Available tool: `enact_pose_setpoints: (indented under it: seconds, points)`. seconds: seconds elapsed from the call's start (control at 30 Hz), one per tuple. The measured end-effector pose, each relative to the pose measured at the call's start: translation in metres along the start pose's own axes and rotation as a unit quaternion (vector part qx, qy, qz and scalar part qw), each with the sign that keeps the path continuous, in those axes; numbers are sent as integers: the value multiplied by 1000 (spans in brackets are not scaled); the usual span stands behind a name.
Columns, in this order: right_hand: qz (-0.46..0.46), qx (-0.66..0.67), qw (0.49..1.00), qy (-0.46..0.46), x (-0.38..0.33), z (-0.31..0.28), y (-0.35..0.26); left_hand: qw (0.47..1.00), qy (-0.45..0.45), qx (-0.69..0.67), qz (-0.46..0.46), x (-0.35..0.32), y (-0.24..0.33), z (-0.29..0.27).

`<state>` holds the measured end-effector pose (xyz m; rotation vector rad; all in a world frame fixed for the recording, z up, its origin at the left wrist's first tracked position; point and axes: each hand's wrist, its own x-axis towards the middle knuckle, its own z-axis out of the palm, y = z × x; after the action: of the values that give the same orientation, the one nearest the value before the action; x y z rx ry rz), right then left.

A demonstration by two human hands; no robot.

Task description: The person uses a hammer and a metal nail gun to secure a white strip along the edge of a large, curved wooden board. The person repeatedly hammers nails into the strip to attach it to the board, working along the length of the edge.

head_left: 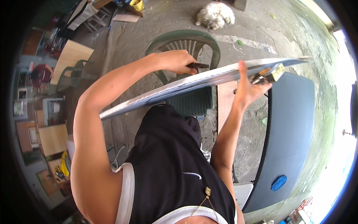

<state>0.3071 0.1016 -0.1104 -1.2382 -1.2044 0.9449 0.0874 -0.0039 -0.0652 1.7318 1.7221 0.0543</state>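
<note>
A long, thin board [186,84] with a pale edge and grey-blue face is held slantwise across my front, edge toward me. On its far side, my left hand [173,61] is closed around a short, dark, flat tool [198,65] whose exact kind I cannot make out. Near the board's right part, my right hand [246,91] has its thumb up against the board. The same hand grips what looks like a wide paintbrush [277,72] with a dark handle and pale, stained end.
A green plastic chair [179,35] stands just beyond the board. A grey-blue panel [291,130] lies on the right, bearing a blue round pad [279,183]. Farther off are a curled white dog [216,15], wooden boards [72,56] and another person [44,72].
</note>
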Motion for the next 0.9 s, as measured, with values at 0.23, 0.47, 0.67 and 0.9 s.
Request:
enact_pose_setpoints:
  seconds: [0.23, 0.47, 0.67, 0.9]
  points:
    - [39, -16, 999, 2, 0, 7, -14, 942, 137, -222, -212, -159, -61, -29]
    - [83, -46, 995, 6, 4, 11, -16, 941, 69, -232, -236, -341, -77, -7]
    - [68, 11, 997, -31, 0, 23, -21, 933, 73, -270, -226, -424, -110, 46]
    - [36, 5, 999, -31, 42, 45, 2, 842, 315, -408, -159, -426, -139, 102]
